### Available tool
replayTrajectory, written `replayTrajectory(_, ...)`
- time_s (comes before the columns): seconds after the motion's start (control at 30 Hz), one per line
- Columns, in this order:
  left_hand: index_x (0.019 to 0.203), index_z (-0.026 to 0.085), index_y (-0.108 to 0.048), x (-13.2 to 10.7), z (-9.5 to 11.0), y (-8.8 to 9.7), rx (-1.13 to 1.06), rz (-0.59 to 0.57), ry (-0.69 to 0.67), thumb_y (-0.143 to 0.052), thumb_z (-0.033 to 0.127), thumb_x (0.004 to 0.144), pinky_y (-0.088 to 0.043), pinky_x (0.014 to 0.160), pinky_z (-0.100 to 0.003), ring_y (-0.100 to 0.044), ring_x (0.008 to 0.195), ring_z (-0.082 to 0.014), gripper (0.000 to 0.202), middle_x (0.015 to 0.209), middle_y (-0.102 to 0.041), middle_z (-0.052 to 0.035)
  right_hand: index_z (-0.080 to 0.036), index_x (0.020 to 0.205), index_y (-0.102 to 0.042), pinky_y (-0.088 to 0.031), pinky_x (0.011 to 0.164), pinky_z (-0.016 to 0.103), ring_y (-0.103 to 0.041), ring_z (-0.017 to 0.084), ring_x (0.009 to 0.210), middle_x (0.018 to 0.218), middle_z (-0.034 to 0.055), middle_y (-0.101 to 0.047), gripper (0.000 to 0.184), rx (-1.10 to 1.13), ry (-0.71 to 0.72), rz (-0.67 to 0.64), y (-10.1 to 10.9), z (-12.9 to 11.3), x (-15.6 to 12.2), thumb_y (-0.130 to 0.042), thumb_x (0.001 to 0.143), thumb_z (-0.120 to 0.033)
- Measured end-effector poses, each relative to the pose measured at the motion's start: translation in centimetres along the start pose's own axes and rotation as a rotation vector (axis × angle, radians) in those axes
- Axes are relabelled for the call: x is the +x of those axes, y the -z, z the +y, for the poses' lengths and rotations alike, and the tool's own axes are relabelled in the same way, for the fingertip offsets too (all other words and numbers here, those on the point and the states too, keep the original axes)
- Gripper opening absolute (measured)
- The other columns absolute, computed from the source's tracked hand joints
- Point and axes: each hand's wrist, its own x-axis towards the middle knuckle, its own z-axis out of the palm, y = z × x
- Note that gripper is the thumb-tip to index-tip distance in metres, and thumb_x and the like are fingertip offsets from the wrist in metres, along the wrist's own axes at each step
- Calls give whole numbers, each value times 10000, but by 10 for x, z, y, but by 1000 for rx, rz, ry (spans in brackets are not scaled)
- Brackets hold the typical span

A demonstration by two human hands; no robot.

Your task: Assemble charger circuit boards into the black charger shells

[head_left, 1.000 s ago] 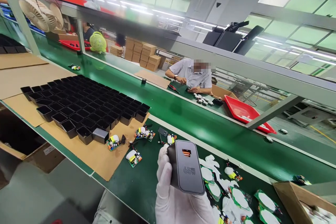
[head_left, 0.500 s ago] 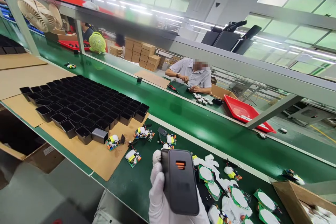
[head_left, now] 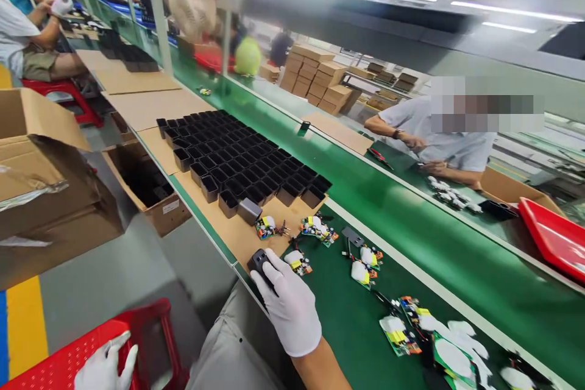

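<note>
The right hand [head_left: 286, 304] covers a black charger [head_left: 258, 259] at the bench [head_left: 347, 329] edge, just on the near side of the shells [head_left: 242, 158]. Its fingers [head_left: 267, 277] curl loosely over the top, palm above, which reads as a set-down hold more than a carrying grip. The left hand [head_left: 107, 368] lies spread and empty on a red stool [head_left: 55, 359], well away from the shells, seemingly as a prop. Circuit boards [head_left: 315, 228] lie loose beside the shells' near corner, probably for easy reach.
</note>
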Motion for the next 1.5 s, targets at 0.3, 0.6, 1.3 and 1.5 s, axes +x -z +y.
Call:
replayTrajectory(0.3, 1101, 122, -756, 2, 3, 3, -100, 46, -13, -368, 503, 1003, -539, 859, -439, -742, 961, -363, 553, 1098, -793, -209, -260, 1262, -732, -677, 936, 333, -818, 206, 1042, 1257, 106, -807, 317, -156, 25, 122, 26, -11, 42, -744, 971, -134)
replayTrajectory(0.6, 1137, 132, -766, 5, 5, 12, -157, 10, 0, -445, 462, 999, -547, 892, -442, -754, 993, -359, 481, 1121, -803, -193, -253, 979, -732, -674, 930, 398, -817, 227, 1044, 1162, 99, -823, 164, 164, -165, -39, 14, -17, 23, -666, 940, -108)
replayTrajectory(1.3, 1147, 94, -753, 3, 5, 16, -102, 2, -21, -418, 476, 1027, -535, 846, -411, -750, 976, -346, 522, 1119, -796, -196, -318, 1241, -778, -663, 960, 390, -802, 237, 1042, 1203, 62, -812, 339, -46, -189, 84, 10, -15, 32, -774, 929, -185)
replayTrajectory(1.5, 1080, 117, -742, 1, 9, 22, -107, 68, -37, -405, 451, 1025, -539, 837, -435, -748, 938, -355, 478, 1111, -792, -207, -275, 1149, -795, -664, 935, 382, -795, 233, 1051, 1133, 81, -820, 202, -18, -276, 17, -8, -16, 12, -719, 966, -237)
